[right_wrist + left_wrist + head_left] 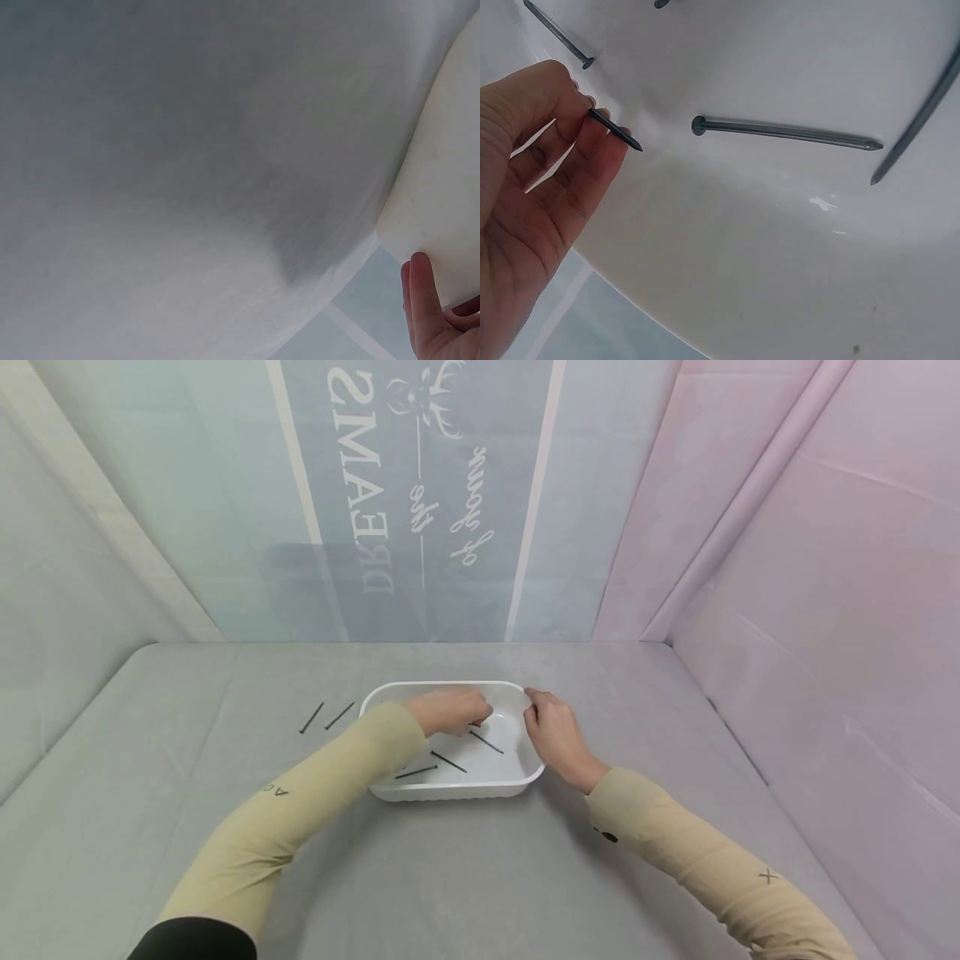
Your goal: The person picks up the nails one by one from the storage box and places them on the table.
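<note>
A white rectangular tray (pixel 453 791) stands on the grey-covered table. Inside it my left hand (pixel 448 710) pinches a dark metal nail (pixel 622 136) between thumb and fingers, its pointed end sticking out past the fingertips in the left wrist view. Several more nails lie loose on the tray floor, among them one nail (pixel 448 762) near the middle and another nail (pixel 487 742) just below the left hand. My right hand (pixel 558 735) holds the tray's right rim, and in the right wrist view its fingers (pixel 424 289) lie against the outer wall.
To the left of the tray two nails, an outer nail (pixel 311 718) and an inner nail (pixel 340 716), lie side by side on the table (pixel 480 877). A printed cloth (pixel 450 510) hangs behind the table, with pale cloth walls at both sides.
</note>
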The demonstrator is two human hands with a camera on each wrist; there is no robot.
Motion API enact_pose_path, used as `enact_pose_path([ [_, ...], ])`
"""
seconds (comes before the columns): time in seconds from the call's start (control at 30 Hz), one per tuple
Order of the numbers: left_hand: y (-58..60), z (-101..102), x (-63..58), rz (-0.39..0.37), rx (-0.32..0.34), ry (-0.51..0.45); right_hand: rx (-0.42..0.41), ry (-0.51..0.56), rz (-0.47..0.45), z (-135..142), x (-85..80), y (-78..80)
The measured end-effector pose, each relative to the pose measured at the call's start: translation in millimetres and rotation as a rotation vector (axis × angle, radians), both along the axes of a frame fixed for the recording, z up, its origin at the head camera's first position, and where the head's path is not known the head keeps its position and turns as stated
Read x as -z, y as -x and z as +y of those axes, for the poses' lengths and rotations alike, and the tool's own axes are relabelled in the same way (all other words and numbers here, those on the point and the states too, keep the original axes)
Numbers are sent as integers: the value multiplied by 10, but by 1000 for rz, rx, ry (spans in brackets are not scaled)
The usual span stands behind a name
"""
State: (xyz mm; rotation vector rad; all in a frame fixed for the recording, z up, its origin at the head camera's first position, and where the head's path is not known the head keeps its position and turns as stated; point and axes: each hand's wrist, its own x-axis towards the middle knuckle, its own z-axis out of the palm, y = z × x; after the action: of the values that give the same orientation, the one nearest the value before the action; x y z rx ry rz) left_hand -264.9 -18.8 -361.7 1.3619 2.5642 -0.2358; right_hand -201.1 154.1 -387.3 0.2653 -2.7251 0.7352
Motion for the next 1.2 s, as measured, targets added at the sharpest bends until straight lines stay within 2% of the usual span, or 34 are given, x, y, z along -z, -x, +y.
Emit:
enact_pose_path([
  [0.4,-24,-20,-54,69,59,7,-5,-3,4,0,-9,-3],
  [0.67,-34,-22,-116,65,87,-5,-4,-2,4,0,-8,-7],
  [0.97,-62,-3,-223,56,65,-1,-5,1,12,3,1,-2],
  [1.2,-107,13,-300,68,77,2,-12,-2,27,6,-9,-3],
])
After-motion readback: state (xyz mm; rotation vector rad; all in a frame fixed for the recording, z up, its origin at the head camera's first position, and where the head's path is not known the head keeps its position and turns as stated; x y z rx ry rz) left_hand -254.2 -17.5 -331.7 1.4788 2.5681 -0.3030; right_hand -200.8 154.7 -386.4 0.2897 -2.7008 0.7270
